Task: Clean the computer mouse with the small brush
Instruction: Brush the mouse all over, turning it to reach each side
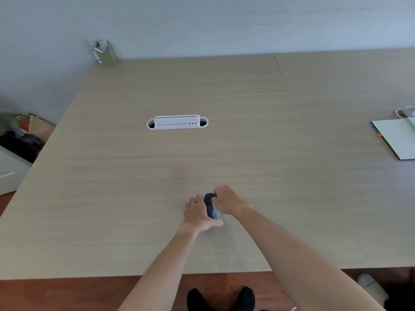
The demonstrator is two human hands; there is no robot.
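Note:
A dark grey computer mouse [210,204] lies on the light wooden table [157,164] near its front edge. My left hand [197,213] grips the mouse from its left side, thumb stretched along the near end. My right hand [226,202] is closed over the far right part of the mouse. The brush itself is hidden inside the fist, so I cannot tell if it is there. Most of the mouse is covered by both hands.
A white cable port with a lid [177,123] is set into the table's middle. A green pen cup [105,53] stands at the back left corner. An open notebook [398,136] lies at the right edge. Bags [20,135] sit on the floor left.

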